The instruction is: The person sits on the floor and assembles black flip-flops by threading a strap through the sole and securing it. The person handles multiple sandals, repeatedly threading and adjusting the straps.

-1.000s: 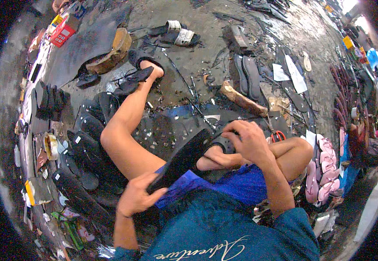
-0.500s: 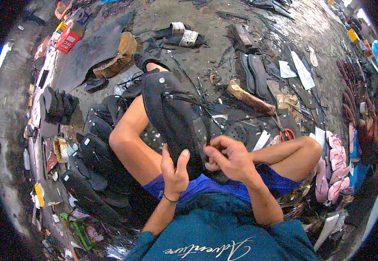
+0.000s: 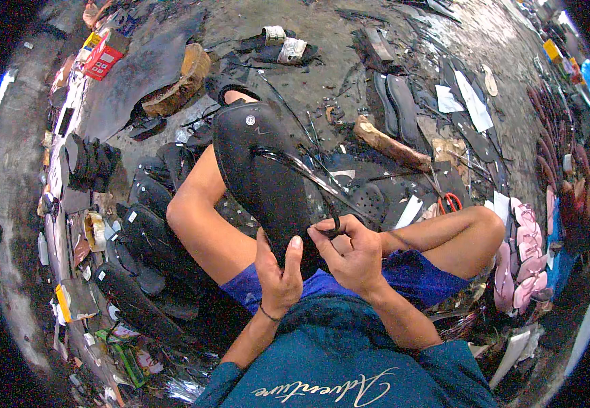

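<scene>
A large black flip-flop (image 3: 254, 166) with a round white sticker near its toe lies between my bent legs. My left hand (image 3: 279, 275) grips its heel end, thumb on the near side and fingers hidden behind. A black strap (image 3: 306, 175) rises from the sole and runs back toward my right hand (image 3: 354, 253). Thumb and forefinger of that hand pinch the strap's end close beside the sole's heel. Just beyond my right hand lies a black perforated clog-like piece (image 3: 367, 202).
Red-handled scissors (image 3: 450, 202) and a wooden block (image 3: 390, 145) are ahead to the right, with loose black soles (image 3: 398, 105) behind. Pink flip-flops (image 3: 527, 248) are stacked by my right knee. Black footwear (image 3: 147, 234) piles up at my left. A wood chunk (image 3: 181, 85) stands farther off.
The flip-flop has shifted slightly left, with its top turned more toward me. My right hand has moved left and the strap now stands out from the sole.
</scene>
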Motion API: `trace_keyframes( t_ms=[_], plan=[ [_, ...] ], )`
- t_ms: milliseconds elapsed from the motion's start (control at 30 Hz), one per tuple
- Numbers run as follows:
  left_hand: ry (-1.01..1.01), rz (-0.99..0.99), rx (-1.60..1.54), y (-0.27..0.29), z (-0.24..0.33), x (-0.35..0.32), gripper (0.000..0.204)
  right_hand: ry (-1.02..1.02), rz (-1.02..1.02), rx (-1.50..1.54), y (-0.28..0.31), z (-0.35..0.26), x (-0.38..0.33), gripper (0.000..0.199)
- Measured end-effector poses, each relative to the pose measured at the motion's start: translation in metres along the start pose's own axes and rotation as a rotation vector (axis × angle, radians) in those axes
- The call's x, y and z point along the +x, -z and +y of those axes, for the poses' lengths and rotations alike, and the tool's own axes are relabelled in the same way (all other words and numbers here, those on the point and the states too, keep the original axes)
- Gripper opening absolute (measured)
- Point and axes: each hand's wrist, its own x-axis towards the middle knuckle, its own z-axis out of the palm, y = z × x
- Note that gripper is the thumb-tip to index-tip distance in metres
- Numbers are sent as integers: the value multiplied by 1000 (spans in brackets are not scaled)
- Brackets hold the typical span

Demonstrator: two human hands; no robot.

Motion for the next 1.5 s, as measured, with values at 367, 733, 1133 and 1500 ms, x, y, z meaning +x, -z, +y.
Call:
trace_keyframes(
  t_ms=[367, 733, 1133, 1500],
  plan=[
    [62, -55, 11, 2, -2, 2, 37, 140, 46, 55, -3, 5, 1, 16],
    [117, -85, -56, -2, -6, 0, 36, 130, -74, -39, 7, 12, 7, 15],
    [161, -162, -4, 4, -14, -2, 36, 158, -235, -92, 12, 31, 10, 17],
    [114, -159, 135, 5, -8, 3, 35, 134, -182, -78, 15, 27, 9, 18]
  ],
)
